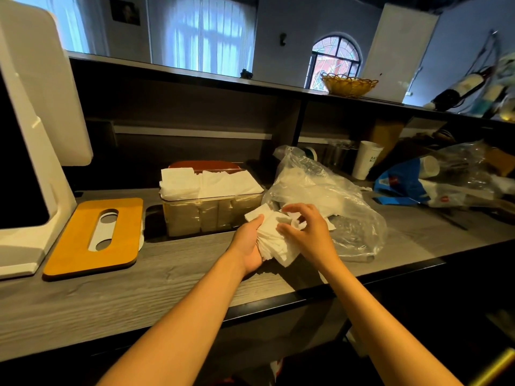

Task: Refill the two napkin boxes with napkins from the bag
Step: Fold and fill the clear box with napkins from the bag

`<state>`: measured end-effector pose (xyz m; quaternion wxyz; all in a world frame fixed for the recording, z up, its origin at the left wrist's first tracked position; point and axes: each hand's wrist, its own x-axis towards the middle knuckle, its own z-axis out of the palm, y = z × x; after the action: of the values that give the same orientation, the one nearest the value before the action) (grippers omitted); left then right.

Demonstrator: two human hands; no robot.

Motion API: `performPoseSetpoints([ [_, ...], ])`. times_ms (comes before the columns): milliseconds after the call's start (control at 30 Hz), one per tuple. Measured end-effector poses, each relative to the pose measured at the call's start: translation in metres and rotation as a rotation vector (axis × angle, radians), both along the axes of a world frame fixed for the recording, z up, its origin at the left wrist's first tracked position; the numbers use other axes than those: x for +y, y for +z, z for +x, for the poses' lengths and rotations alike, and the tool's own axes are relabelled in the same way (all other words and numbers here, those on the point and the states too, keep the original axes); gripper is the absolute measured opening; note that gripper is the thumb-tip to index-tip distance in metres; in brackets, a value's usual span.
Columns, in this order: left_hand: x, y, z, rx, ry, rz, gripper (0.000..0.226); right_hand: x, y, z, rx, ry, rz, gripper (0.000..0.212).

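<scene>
Left hand [252, 243] grips a thick stack of white paper napkins [276, 240] from below, fingers curled round it. Right hand [306, 232] rests on top, fingertips pinching the upper sheets. Stack is held above the grey wood-grain counter [172, 274], just before the crumpled clear plastic bag [328, 196]. Clear rectangular napkin box [209, 213] stands just left, piled with napkins. Orange slotted wooden lid [94, 235] lies further left.

White napkins [278, 240] fill a clear, tan-tinted box [207, 215]. The lid [92, 236] is orange-yellow wood with a white slot. The tabletop [167, 277] shows grey woodgrain. The bag [334, 196] is clear plastic; the basket [348, 84] is woven yellow.
</scene>
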<state>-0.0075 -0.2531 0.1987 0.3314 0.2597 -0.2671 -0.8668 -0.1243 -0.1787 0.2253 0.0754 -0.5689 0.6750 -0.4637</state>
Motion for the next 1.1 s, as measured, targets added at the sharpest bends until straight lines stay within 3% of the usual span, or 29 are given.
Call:
performPoseSetpoints([
  [100,-0.001,-0.001,0.004,0.027,-0.056,0.025,0.032,0.003,0.004,-0.009,0.153,0.181,0.093,0.015],
  [267,-0.002,-0.001,0.006,0.014,-0.088,0.033,0.031,0.009,0.018,-0.026,0.358,0.368,0.227,0.035],
  [367,-0.002,-0.003,0.003,-0.028,-0.124,0.005,0.032,0.004,0.024,-0.028,0.479,0.365,0.296,0.031],
  [600,0.000,-0.003,0.003,-0.020,-0.140,-0.036,0.031,-0.001,0.038,-0.025,0.134,0.300,0.350,0.015],
  [767,-0.001,-0.002,0.004,-0.003,-0.135,0.014,0.035,-0.002,0.050,-0.024,-0.092,0.174,0.133,0.013],
  [967,0.000,-0.001,0.004,-0.013,-0.120,0.033,0.035,0.000,0.058,-0.025,-0.173,0.158,0.137,0.013],
  [1100,0.000,-0.002,0.005,0.001,-0.155,-0.018,0.043,0.001,0.066,-0.025,-0.053,0.151,0.275,0.013],
])
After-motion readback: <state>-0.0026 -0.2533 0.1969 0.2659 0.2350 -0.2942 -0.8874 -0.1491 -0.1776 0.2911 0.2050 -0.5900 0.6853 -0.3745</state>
